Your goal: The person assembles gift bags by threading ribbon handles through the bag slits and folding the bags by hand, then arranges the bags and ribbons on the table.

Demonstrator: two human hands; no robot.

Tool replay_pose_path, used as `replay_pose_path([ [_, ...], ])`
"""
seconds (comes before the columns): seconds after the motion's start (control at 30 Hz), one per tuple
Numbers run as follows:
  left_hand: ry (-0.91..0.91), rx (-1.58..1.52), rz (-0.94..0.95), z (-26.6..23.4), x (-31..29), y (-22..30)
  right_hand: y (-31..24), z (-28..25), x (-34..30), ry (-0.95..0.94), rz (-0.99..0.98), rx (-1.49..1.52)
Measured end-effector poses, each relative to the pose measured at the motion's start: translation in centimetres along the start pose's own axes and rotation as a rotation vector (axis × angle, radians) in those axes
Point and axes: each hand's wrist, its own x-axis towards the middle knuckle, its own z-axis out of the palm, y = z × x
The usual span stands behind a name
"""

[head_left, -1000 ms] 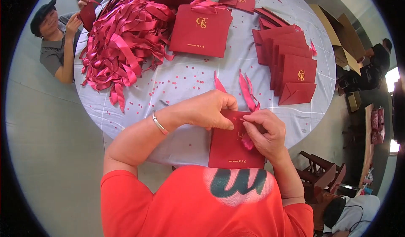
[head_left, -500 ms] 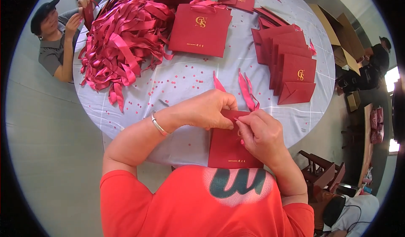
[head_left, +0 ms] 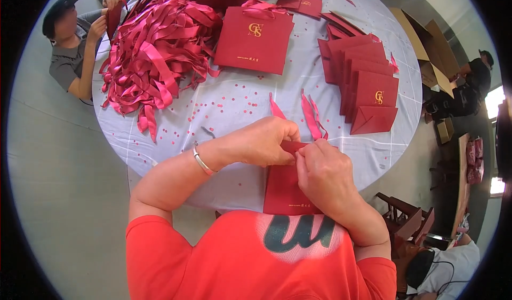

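Note:
A flat red paper gift bag [head_left: 282,188] with gold print lies at the table's near edge, against my body. My left hand [head_left: 269,142] grips its upper edge, the thumb on the front face and the fingers curled behind. My right hand [head_left: 325,172] is closed in a pinch at the same edge, close to my left thumb. The pinched spot is hidden now; a bit of pink ribbon showed at these fingers earlier. Beyond the bag, pink ribbon [head_left: 310,116] stretches away over the cloth, with another pink strand [head_left: 276,106] left of it.
A large heap of pink ribbons [head_left: 154,54] covers the table's left side. Red bags [head_left: 253,44] are stacked at the back; more bags [head_left: 368,86] lie fanned at right. Small red paper dots dot the white cloth [head_left: 224,94]. A person [head_left: 74,49] works at far left.
My right hand has turned over and shifted slightly up and left, its back now covering the pinch and the bag's gold emblem. My left hand stays at the edge.

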Motion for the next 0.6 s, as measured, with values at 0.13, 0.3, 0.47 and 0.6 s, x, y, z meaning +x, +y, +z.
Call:
replay_pose_path([
  [0.13, 0.009, 0.018, 0.093, -0.1, 0.1, -0.5, -0.5, -0.3, 0.7, -0.118, -0.011, -0.098],
  [0.3, -0.040, -0.022, -0.029, -0.5, -0.5, 1.0, 0.1, -0.1, 1.6, -0.195, 0.008, -0.045],
  [0.47, -0.083, -0.088, 0.020, -0.3, 0.4, 0.3, -2.6, -0.1, 1.0, -0.272, -0.029, -0.398],
  [0.6, -0.034, -0.045, -0.004, -0.4, -0.3, 0.9, -0.4, 0.4, 2.6, -0.332, -0.057, 0.061],
])
